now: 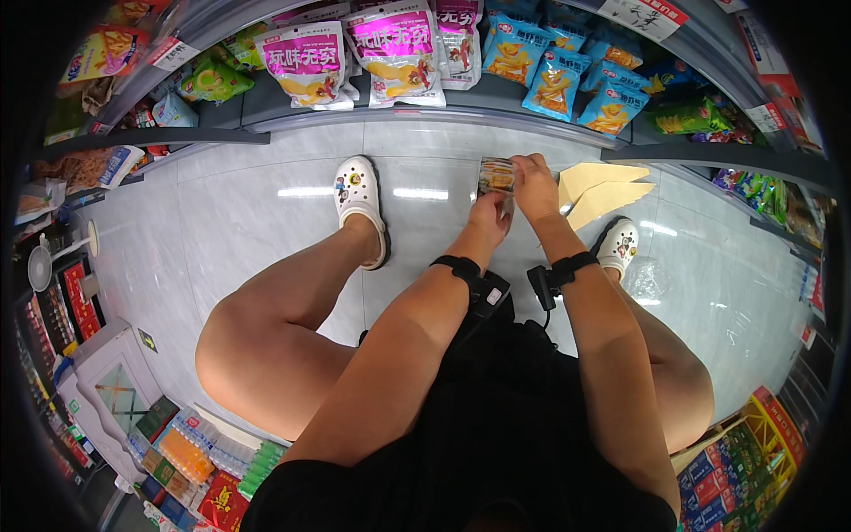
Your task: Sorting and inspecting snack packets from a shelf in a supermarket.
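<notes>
Between my hands, above the tiled floor, is a small packet or box with a food picture on it. My left hand grips its lower edge, while my right hand holds its right side near the upper corner. Folded tan cardboard or paper lies just right of my right hand, partly hidden behind it. Each wrist wears a black strap with a small device. My feet, in white clogs, stand apart on either side of my hands.
Ahead, a low shelf holds pink-and-white snack bags and blue snack bags. More shelves curve along both sides. Packs of bottled drinks stand behind at the left, and stacked cartons at the lower right. A white fan is at far left.
</notes>
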A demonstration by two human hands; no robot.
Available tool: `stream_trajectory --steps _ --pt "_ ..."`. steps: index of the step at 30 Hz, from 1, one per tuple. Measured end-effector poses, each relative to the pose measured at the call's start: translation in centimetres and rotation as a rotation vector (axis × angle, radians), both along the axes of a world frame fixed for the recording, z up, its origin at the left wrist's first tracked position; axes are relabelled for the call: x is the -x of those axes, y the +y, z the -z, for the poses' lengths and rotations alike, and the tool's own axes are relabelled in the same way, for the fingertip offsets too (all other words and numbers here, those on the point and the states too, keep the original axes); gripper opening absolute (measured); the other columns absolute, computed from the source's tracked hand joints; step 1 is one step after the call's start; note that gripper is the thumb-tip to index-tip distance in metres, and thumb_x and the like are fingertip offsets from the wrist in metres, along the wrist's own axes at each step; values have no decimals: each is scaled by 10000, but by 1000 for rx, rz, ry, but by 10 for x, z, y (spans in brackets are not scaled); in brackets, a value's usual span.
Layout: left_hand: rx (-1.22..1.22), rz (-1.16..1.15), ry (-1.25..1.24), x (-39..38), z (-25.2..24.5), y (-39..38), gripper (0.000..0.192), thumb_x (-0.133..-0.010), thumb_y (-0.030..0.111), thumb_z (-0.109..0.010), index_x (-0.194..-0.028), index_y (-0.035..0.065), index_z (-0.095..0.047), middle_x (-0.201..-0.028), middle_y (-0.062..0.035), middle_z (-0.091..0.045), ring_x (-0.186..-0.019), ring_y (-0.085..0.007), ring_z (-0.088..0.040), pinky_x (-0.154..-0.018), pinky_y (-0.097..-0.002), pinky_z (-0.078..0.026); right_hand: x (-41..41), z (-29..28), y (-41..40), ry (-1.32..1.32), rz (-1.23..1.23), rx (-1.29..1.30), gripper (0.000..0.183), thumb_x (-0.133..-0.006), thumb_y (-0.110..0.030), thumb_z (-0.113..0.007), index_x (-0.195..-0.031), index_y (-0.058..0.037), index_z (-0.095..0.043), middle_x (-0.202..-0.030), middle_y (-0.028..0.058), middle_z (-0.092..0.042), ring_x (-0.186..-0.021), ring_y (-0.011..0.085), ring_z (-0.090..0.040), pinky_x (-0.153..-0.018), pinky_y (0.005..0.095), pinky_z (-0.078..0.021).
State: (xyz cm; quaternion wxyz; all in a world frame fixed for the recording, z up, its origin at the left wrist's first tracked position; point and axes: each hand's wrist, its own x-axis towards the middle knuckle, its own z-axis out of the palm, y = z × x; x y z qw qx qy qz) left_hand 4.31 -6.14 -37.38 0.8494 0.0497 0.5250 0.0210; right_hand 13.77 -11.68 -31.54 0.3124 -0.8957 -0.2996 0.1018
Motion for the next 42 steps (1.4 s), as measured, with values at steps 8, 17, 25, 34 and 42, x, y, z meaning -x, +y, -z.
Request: stream_trajectory --steps 8,17,25,34,42 --pt "-48 -131 -28 -2 13 -4 240 -854 71 -495 -1077 155 -527 -1005 -7 -588 -950 -148 -547 -883 -365 -392 -1 0 -3 49 2 -5 223 -892 -144 -540 -1094 -104 -625 -1046 122 -575 -903 348 -610 -775 431 -508" --pt "-73 -52 96 2 15 -10 239 -863 95 -473 -1093 120 -535 -1077 -8 -602 -1037 -155 -537 -908 -354 -346 0 -4 -8 97 25 29 293 -886 -105 -559 -1177 -94 -582 -1053 138 -578 -948 300 -619 -797 383 -506" --pt "-117 45 139 6 7 -11 180 -856 129 -497 -1024 188 -526 -998 48 -581 -990 -103 -518 -834 -379 -316 5 -6 -14 94 39 10 200 -847 -122 -573 -1041 -90 -607 -1009 135 -568 -866 329 -616 -748 430 -511" --pt "-97 -19 140 11 9 -10 274 -823 123 -526 -1074 232 -511 -1002 31 -551 -956 -140 -502 -779 -411 -356 21 2 -12 -208 -171 177 91 -777 -112 -635 -856 -79 -605 -891 94 -554 -826 300 -610 -686 421 -516" --pt "-56 -215 87 9 7 -12 189 -896 94 -431 -1062 127 -517 -1027 -10 -603 -977 -149 -570 -863 -376 -424 18 -4 -25 -158 -380 -27 55 -780 -66 -624 -825 -71 -593 -859 87 -558 -819 305 -598 -697 410 -501"
